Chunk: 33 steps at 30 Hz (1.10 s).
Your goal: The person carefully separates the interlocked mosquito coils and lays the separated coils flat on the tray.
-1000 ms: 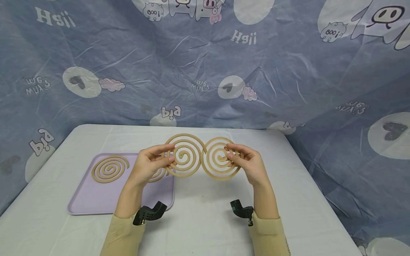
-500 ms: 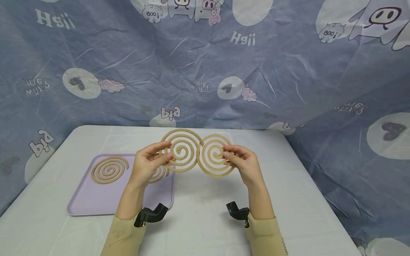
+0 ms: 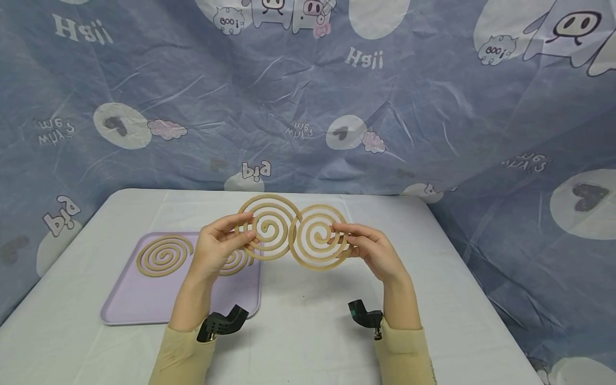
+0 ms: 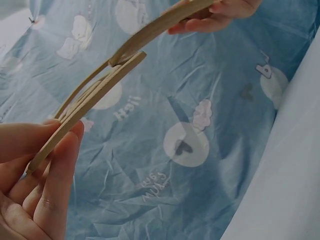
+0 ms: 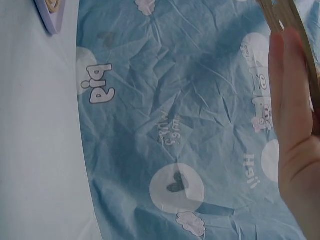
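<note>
Two tan mosquito coils are held up above the table, their facing edges overlapping in the head view. My left hand pinches the left mosquito coil by its outer rings, thumb on the near side. The right mosquito coil is in my right hand, its fingers reaching across the rings. Seen edge-on in the left wrist view, the left coil lies close against the right coil. In the right wrist view, fingers of the right hand lie extended along a coil, mostly out of frame.
A lilac tray stands on the left of the white-covered table. It bears one mosquito coil in full sight and another coil partly hidden by the left hand. A printed blue cloth hangs behind.
Both held coils have shifted left. The right coil has dropped slightly in the last half second and now overlaps the left one more. My right hand's fingers have changed their hold and look straighter.
</note>
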Available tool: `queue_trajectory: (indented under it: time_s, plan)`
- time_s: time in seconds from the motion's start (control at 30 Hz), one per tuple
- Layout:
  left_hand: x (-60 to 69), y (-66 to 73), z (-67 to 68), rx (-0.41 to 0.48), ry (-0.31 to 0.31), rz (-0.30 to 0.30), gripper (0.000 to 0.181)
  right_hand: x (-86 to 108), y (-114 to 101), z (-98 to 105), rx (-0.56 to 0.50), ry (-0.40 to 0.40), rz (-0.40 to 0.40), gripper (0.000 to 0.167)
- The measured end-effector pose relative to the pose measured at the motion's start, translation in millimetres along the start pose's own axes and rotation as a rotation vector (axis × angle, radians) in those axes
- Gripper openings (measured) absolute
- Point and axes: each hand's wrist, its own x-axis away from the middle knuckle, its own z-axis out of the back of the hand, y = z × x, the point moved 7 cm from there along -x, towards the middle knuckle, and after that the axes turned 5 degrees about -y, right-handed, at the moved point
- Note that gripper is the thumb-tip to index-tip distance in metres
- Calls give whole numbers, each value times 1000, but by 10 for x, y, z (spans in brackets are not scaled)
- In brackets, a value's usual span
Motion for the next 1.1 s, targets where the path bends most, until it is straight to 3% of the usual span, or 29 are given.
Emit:
queue_trajectory:
  time_s: [0.2,0.33,0.5,0.7,0.83,1.1]
  plan:
    - [10,9,5,-13,-22,21,34,33,-26,-25,-20,-107,28,45]
    - [27,-6,19,-17,-37,38,33,42,21,-2,31,-95,9,40]
    - [75,-84,65,-58,-29,106,38,43,107,32,105,-83,-20,36]
    - [147,-160,162,-105,11,177,37,4,193,-29,186,-133,-90,37]
    - [192,-198,234,-96,29,204,33,-23,252,-97,251,-155,-153,37]
    - [218,-222,310,-96,33,223,36,-66,249,-197,342,-119,-153,27]
